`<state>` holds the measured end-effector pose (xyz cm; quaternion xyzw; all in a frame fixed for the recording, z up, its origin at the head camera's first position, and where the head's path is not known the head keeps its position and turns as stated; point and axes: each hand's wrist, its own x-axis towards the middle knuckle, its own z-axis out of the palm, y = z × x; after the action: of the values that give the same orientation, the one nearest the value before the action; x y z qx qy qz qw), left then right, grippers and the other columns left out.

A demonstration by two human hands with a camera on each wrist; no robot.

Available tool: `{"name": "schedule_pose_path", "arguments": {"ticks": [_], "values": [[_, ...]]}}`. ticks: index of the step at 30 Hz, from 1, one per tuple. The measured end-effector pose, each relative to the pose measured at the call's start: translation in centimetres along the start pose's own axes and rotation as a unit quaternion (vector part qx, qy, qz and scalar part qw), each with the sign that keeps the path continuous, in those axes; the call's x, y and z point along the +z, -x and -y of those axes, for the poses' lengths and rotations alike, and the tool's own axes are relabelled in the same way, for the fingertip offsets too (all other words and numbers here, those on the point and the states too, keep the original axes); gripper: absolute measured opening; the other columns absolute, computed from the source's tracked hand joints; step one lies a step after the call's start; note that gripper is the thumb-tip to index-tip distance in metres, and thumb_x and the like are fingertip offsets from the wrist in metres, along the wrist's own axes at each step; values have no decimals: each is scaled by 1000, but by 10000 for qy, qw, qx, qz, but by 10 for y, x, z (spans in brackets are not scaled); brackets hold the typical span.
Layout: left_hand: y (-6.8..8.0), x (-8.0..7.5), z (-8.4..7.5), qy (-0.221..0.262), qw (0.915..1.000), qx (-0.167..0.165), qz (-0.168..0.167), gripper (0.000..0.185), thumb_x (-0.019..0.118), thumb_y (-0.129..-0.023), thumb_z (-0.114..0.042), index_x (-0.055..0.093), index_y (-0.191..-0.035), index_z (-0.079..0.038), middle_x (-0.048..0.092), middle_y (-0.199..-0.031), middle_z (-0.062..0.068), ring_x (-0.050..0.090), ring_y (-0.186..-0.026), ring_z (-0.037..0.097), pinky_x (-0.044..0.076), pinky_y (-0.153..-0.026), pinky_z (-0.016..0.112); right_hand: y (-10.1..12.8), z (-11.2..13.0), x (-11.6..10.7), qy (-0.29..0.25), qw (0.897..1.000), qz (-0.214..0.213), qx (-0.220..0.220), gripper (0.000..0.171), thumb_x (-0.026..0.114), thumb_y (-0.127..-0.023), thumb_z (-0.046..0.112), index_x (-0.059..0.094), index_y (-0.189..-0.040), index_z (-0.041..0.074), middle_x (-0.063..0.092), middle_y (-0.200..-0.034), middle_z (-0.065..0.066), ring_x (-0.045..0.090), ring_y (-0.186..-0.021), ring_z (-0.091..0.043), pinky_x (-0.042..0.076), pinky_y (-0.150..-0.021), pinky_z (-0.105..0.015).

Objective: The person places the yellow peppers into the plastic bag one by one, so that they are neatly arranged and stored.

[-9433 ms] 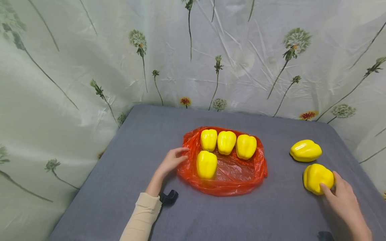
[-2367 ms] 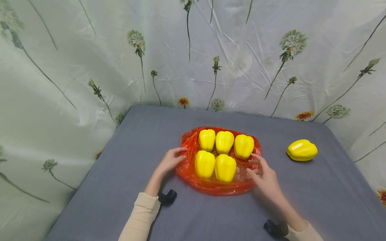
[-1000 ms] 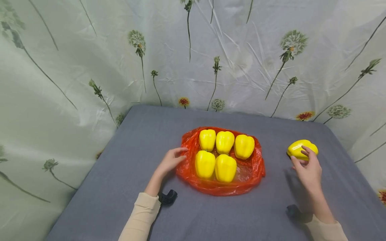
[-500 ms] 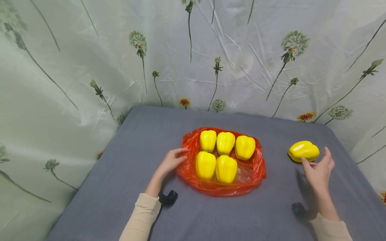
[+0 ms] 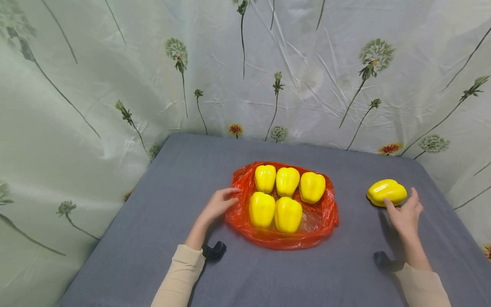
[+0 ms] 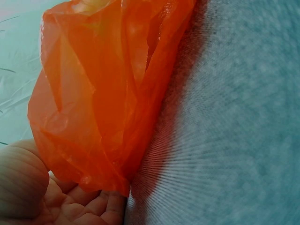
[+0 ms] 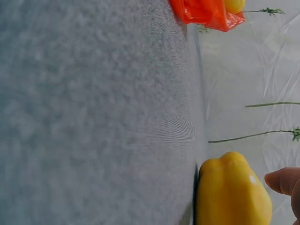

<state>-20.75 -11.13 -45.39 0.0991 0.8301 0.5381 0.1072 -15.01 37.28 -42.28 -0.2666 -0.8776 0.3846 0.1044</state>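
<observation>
An orange plastic bag [image 5: 316, 224] lies spread in the middle of the grey table [image 5: 184, 170] and holds several yellow bell peppers [image 5: 287, 214]. My left hand [image 5: 230, 197] rests at the bag's left edge with relaxed fingers touching the plastic; the left wrist view shows the bag [image 6: 103, 84] draped over the palm [image 6: 70, 206]. One more yellow pepper [image 5: 386, 192] lies alone at the right. My right hand [image 5: 400, 204] is just in front of it, thumb and fingers spread on either side. In the right wrist view a fingertip [image 7: 281, 180] hovers close beside that pepper [image 7: 232, 192].
A pale flower-printed curtain [image 5: 96, 106] hangs round the table's far and side edges. Black wrist straps [image 5: 215, 250] show on both sleeves. Bare grey cloth [image 7: 93, 117] runs between the bag and the lone pepper and along the near edge.
The right hand set a pepper in the bag, then went right to the lone pepper. Over the last second it slid off the pepper's top and spread open before it. Left hand still.
</observation>
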Motion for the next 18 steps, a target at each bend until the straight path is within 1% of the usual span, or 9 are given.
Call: {"name": "schedule_pose_path", "arguments": {"ticks": [1, 2, 7, 11, 15, 18], "values": [[0, 0, 0, -14, 10000, 16, 12, 35, 55, -91, -12, 59, -125, -7, 61, -127, 16, 58, -113, 29, 49, -97, 42, -1, 0, 1, -68, 10000, 19, -39, 79, 42, -93, 26, -10, -149, 6, -2, -151, -32, 9, -138, -50, 17, -112, -62], [-1, -1, 1, -29, 10000, 40, 19, 35, 55, -91, -12, 58, -125, -6, 60, -127, 16, 58, -114, 29, 49, -97, 43, -2, 0, 3, -109, 9999, 15, -71, 79, 43, -93, 26, -9, -149, 6, -1, -151, -32, 7, -139, -50, 16, -112, -62], [-2, -2, 2, 35, 9999, 131, 0, 35, 55, -91, -11, 58, -125, -4, 60, -128, 18, 57, -115, 31, 47, -98, 45, -6, 2, 9, -176, 9996, 44, -212, 79, 43, -92, 24, -9, -149, 6, 1, -151, -32, 6, -139, -49, 15, -113, -62], [-1, -1, 3, -34, 9999, 42, -99, 34, 56, -91, -12, 59, -124, -7, 61, -127, 15, 57, -115, 30, 47, -99, 45, -11, 4, 12, -123, 9995, 124, -247, 77, 41, -94, 24, -9, -149, 5, 0, -150, -32, 6, -138, -49, 15, -113, -62], [-2, 1, 4, -163, 9998, 55, -140, 34, 57, -90, -11, 61, -123, -9, 61, -127, 14, 56, -117, 30, 45, -101, 46, -16, 3, 13, -66, 9995, 247, -179, 77, 39, -95, 25, -12, -148, 4, -3, -150, -33, 4, -139, -50, 13, -113, -62], [0, 1, 3, -141, 9998, 62, -152, 33, 57, -89, -11, 61, -122, -8, 61, -127, 14, 56, -117, 30, 45, -101, 47, -20, 3, 13, 26, 9990, 358, -250, 79, 39, -95, 26, -14, -148, 3, -4, -151, -34, 1, -140, -50, 12, -113, -63]]}}
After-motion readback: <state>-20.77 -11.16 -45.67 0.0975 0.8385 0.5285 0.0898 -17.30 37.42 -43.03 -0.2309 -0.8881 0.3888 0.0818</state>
